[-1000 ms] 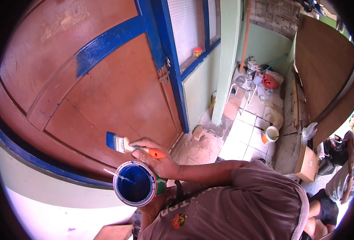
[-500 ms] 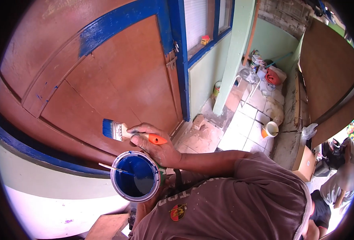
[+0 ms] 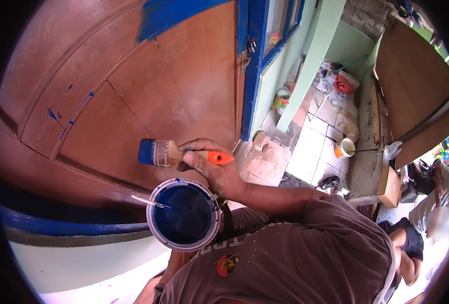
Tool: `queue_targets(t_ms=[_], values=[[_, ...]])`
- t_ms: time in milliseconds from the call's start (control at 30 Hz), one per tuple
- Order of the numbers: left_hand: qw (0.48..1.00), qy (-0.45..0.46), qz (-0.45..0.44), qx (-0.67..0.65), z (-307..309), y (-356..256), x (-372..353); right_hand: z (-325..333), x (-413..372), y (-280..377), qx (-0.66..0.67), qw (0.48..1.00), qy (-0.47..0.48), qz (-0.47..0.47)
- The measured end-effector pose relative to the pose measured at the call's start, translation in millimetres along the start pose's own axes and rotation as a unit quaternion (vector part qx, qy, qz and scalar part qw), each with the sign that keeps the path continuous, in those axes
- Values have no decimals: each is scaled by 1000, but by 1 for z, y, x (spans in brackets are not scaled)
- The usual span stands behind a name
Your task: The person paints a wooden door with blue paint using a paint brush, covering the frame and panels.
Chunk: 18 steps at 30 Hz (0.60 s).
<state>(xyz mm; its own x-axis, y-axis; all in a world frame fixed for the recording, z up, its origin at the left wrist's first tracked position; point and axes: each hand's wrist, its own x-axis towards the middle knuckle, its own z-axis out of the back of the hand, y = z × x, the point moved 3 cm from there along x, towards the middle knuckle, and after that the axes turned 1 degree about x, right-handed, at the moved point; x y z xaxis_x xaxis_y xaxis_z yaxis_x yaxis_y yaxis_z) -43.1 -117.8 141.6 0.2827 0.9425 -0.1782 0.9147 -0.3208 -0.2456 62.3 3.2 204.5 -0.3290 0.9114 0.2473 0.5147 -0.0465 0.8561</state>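
Observation:
My right hand [image 3: 211,167] is closed around the handle of a wide paintbrush [image 3: 156,153], whose blue bristles point left. Just below it is a round bucket [image 3: 150,218] of dark blue paint, its opening facing up. A thin stick [image 3: 146,200] lies across the bucket's rim, one end inside. My left wrist [image 3: 180,259] runs up behind the bucket's lower edge; the fingers of that hand are hidden. Beyond the brush is a brown door [image 3: 184,86] with a blue-painted strip along its top and a few blue marks at its left.
A blue frame [image 3: 255,66] with a padlock borders the door. A green post [image 3: 313,61], a paint can [image 3: 281,100] and a white-and-orange tub [image 3: 345,148] stand on the right. A cardboard box [image 3: 389,187] is near a seated person [image 3: 412,243] at lower right.
The view has shifted, with the door frame further right and the door's blue strip higher. My right hand and the brush appear further right and slightly higher; the bucket also sits further right.

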Motion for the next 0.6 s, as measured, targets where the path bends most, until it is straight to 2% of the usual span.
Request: queue_targets(t_ms=[167,200,300,500,533,600], values=[[1000,8,4,-12,0,-28,4,8,22,1,-46,998,-32,-11],[1000,7,3,-17,0,-31,5,9,25,1,-32,997,-66,19],[1000,12,-1,-28,-4,-37,8,14,38,27,-39,996,-66,40],[997,41,-14,-65,-6,-38,18,20,57,71,-42,991,11,128],[995,59,-21,-82,-3,-37,20,19,56,78,-6,993,24,116],[995,61,-40,-70,-4,-35,22,24,53,85,-62,987,34,144]])
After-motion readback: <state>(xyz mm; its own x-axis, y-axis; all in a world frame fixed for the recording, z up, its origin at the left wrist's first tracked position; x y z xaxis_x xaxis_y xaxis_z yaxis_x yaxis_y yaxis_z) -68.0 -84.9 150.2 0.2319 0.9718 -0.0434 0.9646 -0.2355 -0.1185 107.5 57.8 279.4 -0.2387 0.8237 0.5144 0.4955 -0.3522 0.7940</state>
